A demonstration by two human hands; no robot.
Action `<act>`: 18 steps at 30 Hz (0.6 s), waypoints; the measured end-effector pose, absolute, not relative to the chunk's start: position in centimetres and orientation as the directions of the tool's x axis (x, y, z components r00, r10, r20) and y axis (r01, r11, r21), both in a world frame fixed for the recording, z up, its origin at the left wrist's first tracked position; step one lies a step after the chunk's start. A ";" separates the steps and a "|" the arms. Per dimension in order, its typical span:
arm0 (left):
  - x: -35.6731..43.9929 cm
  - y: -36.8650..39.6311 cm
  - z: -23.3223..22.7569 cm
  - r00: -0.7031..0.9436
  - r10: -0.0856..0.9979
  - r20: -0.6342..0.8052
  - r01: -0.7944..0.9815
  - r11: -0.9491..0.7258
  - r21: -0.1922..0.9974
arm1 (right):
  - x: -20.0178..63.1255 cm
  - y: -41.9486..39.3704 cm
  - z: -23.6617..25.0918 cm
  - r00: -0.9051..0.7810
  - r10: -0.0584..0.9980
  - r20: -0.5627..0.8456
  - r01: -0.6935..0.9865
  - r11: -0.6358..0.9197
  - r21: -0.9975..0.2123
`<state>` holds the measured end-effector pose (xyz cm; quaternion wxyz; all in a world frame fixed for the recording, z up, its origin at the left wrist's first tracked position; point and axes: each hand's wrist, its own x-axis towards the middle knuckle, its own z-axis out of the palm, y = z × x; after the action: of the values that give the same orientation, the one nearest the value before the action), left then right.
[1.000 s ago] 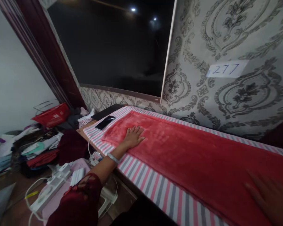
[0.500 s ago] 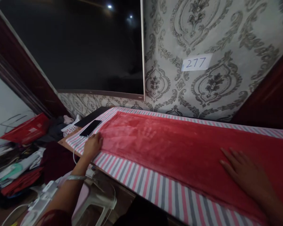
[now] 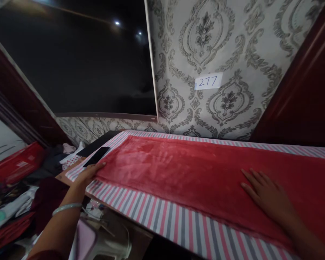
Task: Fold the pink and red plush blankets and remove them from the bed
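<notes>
Lying at the far left, below the table edge, are a red basket (image 3: pixel 14 167) and a heap of folded clothes (image 3: pixel 8 213), well apart from the left hand's fingers. The left hand (image 3: pixel 89 174) reaches out with a bangle (image 3: pixel 66 207) on its wrist; its fingers (image 3: pixel 99 166) are stretched and close together, their tips touching the left end of the red fleece cloth (image 3: pixel 184 173). Whether they pinch the edge or only rest on it cannot be told. Just beyond those fingers a dark phone (image 3: pixel 96 156) lies on the striped sheet (image 3: pixel 162 216), which covers the table (image 3: pixel 63 173) beneath the cloth. The cloth runs flat from the left fingers across to the right, a hand-shaped mark pressed into its nap between the two hands. On the wall behind hangs a paper label (image 3: pixel 208 81) reading 277. The right hand (image 3: pixel 268 196) lies palm down on the cloth, fingers (image 3: pixel 250 177) spread apart and flat, gripping nothing.
</notes>
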<state>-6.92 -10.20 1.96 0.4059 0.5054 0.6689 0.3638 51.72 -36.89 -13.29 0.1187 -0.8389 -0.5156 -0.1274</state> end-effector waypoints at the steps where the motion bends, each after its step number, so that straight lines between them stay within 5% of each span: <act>1: -6.4 -10.3 2.3 -0.131 0.976 -0.174 0.363 0.211 0.908 | 51.7 -36.8 -13.3 0.440 0.835 0.331 0.894 -0.444 -0.068; 10: 6.0 -9.8 9.1 0.218 0.955 0.201 0.419 -0.277 0.865 | 50.7 -36.5 -11.9 0.470 0.844 0.259 0.880 -0.472 -0.060; 14: 16.7 -12.9 9.8 0.476 0.805 0.355 0.473 -0.574 0.668 | 50.1 -36.4 -10.9 0.492 0.843 0.218 0.870 -0.488 -0.076; 18: 24.9 -20.2 5.6 0.740 0.575 0.351 0.412 -0.798 0.439 | 49.8 -36.3 -10.3 0.483 0.842 0.239 0.874 -0.478 -0.082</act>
<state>24.91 -20.24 5.59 0.1688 0.9172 0.2690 0.2406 49.76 -36.31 -10.32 0.0965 -0.8558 -0.5015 -0.0829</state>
